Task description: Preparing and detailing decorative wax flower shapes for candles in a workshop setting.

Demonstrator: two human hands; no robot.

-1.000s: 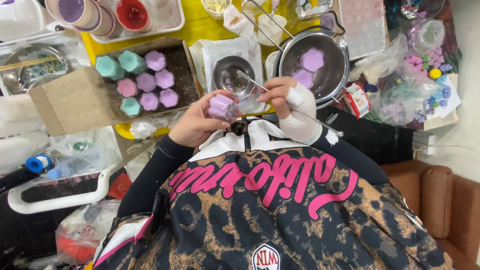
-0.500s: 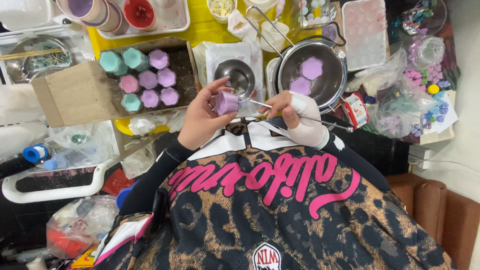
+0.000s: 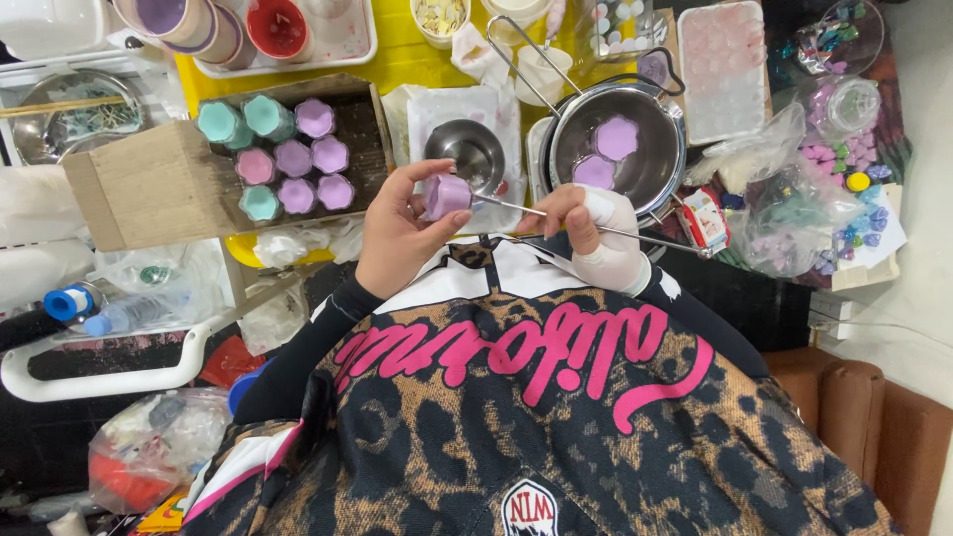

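Observation:
My left hand (image 3: 397, 238) holds a small purple flower-shaped mould (image 3: 446, 195) up above my chest. A thin metal rod (image 3: 596, 226) is pinched in my right hand (image 3: 596, 233), which wears a white bandage or wrap, and its tip touches the mould's side. Just beyond the mould stands a small empty steel bowl (image 3: 469, 151) on white paper. To the right, a steel pot (image 3: 623, 149) holds two purple flower-shaped pieces.
A cardboard box (image 3: 169, 184) at the left holds several teal, pink and purple moulds. A white tray (image 3: 328, 50) with purple and red cups lies behind it. A pink silicone mould tray (image 3: 723, 69) and bags of beads sit at the right.
Both hands have held their grip and drifted slightly lower in view; the mould has turned a little in my left fingers as the rod works at its side.

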